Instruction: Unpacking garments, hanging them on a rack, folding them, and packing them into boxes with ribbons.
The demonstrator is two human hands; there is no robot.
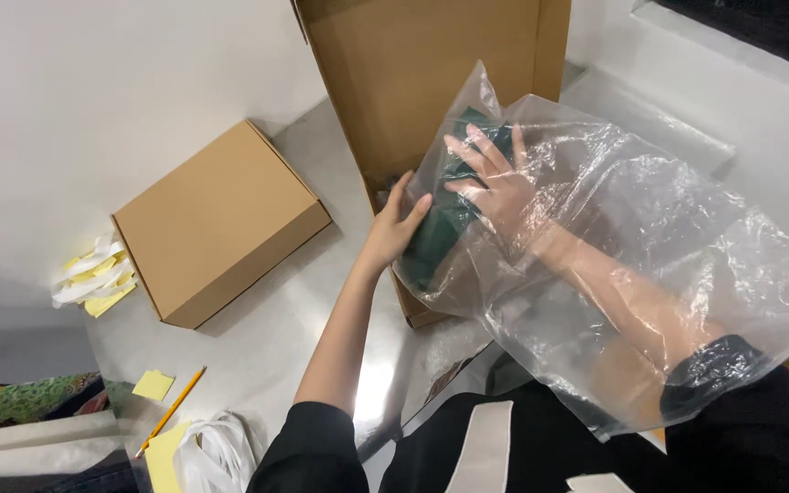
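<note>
Dark green folded cloth sits inside a clear plastic bag, over an open brown cardboard box. Right hand, inside the bag, presses spread fingers flat on the cloth. Left hand grips the bag's edge from outside.

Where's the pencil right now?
The pencil lies at the lower left of the head view, on the metal table, between two yellow sticky notes and below the closed cardboard box.
</note>
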